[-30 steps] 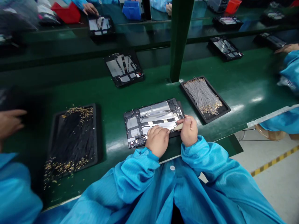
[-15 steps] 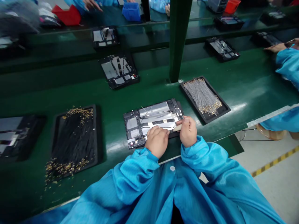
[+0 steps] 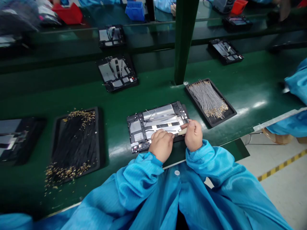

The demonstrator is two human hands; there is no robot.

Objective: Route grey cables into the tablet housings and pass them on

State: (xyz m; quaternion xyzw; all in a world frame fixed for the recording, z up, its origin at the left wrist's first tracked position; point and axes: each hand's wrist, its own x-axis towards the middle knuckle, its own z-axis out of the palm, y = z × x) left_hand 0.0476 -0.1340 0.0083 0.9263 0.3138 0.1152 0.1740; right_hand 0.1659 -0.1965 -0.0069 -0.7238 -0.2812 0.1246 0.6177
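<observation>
An open black tablet housing [image 3: 153, 126] with silver foil panels and thin wires lies on the green belt in front of me. My left hand [image 3: 161, 145] is curled on its near edge, fingertips on a foil strip. My right hand [image 3: 193, 135] grips a short pale stick tool [image 3: 182, 131] whose tip sits at the housing's right edge. The tip itself is hidden by my fingers. To the right stands a black tray of grey wires with gold ends [image 3: 208, 99]. Left of my hands lies a black tray [image 3: 57, 143] of dark cables, scattered with gold bits.
Several other tablet housings [image 3: 117, 73] ride the belt [image 3: 249, 73], and a green post [image 3: 183, 41] rises behind the wire tray. A co-worker's blue sleeve [image 3: 297, 83] enters at the right. A red box [image 3: 67, 12] and blue bin [image 3: 135, 10] stand on the far bench.
My hands have barely moved. The housings on the far side of the belt have slid left, and a co-worker's hand at the right has withdrawn from view.
</observation>
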